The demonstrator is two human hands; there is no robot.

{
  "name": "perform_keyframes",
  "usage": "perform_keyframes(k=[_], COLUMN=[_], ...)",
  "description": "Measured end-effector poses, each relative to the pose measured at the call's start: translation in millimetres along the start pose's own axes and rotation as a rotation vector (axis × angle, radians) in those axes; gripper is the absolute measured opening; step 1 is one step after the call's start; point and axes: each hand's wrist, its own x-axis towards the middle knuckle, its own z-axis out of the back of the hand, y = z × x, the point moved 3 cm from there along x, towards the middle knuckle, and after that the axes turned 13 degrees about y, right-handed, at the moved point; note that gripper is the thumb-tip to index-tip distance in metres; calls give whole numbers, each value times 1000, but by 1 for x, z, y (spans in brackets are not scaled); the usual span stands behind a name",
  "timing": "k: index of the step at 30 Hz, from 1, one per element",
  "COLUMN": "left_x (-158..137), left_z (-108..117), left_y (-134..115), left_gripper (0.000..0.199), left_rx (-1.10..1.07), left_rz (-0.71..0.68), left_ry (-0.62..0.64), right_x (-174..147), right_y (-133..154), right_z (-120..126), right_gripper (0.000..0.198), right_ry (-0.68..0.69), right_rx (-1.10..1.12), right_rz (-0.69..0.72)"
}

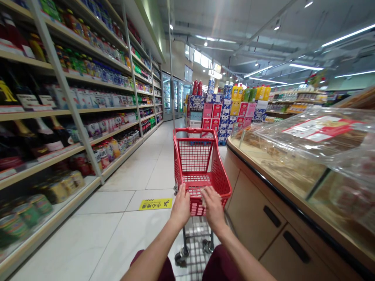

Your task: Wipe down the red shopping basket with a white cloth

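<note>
A red shopping cart (195, 175) with a mesh basket and grey wheels stands straight in front of me; no goods show in its basket. At the left corner of its near end is my left hand (181, 206), closed at the rim, its fingertips slightly blurred. My right hand (213, 207) is over the right part of the near end with curled fingers. A small pale crumpled thing (204, 200) shows at those fingers, too blurred to name. The hands are apart, and the near rim is partly hidden behind them.
Shelves (117, 103) of bottles and cans line the left side. A counter (249, 171) with clear plastic packs (307, 128) runs close along the right. Ahead are stacked drink cartons (216, 111). A yellow floor sign (155, 204) lies on the tiled aisle.
</note>
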Motion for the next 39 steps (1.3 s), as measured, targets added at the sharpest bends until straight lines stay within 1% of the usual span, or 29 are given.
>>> perform_keyframes(k=[2,3,4,6,7,8,9,12,13,14,17,18,19,23,24,25,27,28,29,30,31,33,34,35,36,37,39], left_x=[0,-1,-1,-4,-5,-7,-8,-12,-12,-12,-11,-11,-11,-11,-12,-12,-12,-13,-13,-12,-12,-13,-13,-13,-13,-13,-12], left_z=[2,3,4,5,5,4,2,-4,-6,-7,-8,-7,-7,-3,-2,-1,0,0,1,1,1,3,4,4,5,5,4], left_y=[1,2,2,2,0,-3,-6,-15,-16,-17,-17,-17,-17,-18,-18,-17,-18,-18,-19,-19,-20,-20,-20,-20,-20,-20,-20], left_gripper=[38,37,36,36,38,42,45,54,55,56,58,58,58,57,57,57,58,58,58,57,57,57,57,58,58,59,60], left_rx=[5,13,24,60,84,108,128,148,143,138,136,136,134,129,133,137,146,149,151,151,150,148,147,146,144,143,144], left_rz=[0,5,17,43,49,42,27,-19,-24,-28,-42,-41,-38,-40,-41,-41,-38,-35,-32,-29,-27,-26,-27,-28,-28,-29,-28], left_ry=[3,4,7,11,6,2,4,50,69,80,88,90,92,104,110,117,136,147,157,163,164,159,155,155,158,162,170], right_x=[1,-1,-2,-6,-7,-7,-6,-4,-4,-5,-7,-7,-7,-5,-5,-5,-6,-6,-5,-5,-3,-2,-2,-2,-3,-3,-4], right_y=[10,7,0,-18,-23,-24,-20,-6,-6,-10,-27,-28,-26,-5,-7,-13,-30,-35,-36,-31,-24,-5,0,1,-3,-10,-25], right_z=[-3,-1,2,9,11,10,8,2,2,4,12,12,10,1,3,6,13,15,15,13,9,1,-1,0,2,5,10], right_gripper=[46,45,45,43,43,44,45,47,46,45,43,44,46,51,50,49,47,47,47,48,48,47,47,46,46,46,47], right_ry=[41,43,33,-7,-22,-27,-20,34,43,40,-18,-33,-37,56,73,73,35,14,1,-1,8,33,46,57,57,43,-4], right_rx=[15,5,-14,-54,-66,-70,-64,-36,-34,-38,-75,-79,-75,-40,-47,-63,-98,-107,-105,-95,-76,-40,-30,-31,-40,-56,-85], right_rz=[114,112,67,-74,-123,-137,-113,65,88,68,-122,-158,-151,104,114,76,-84,-152,-186,-178,-128,19,80,112,100,47,-101])
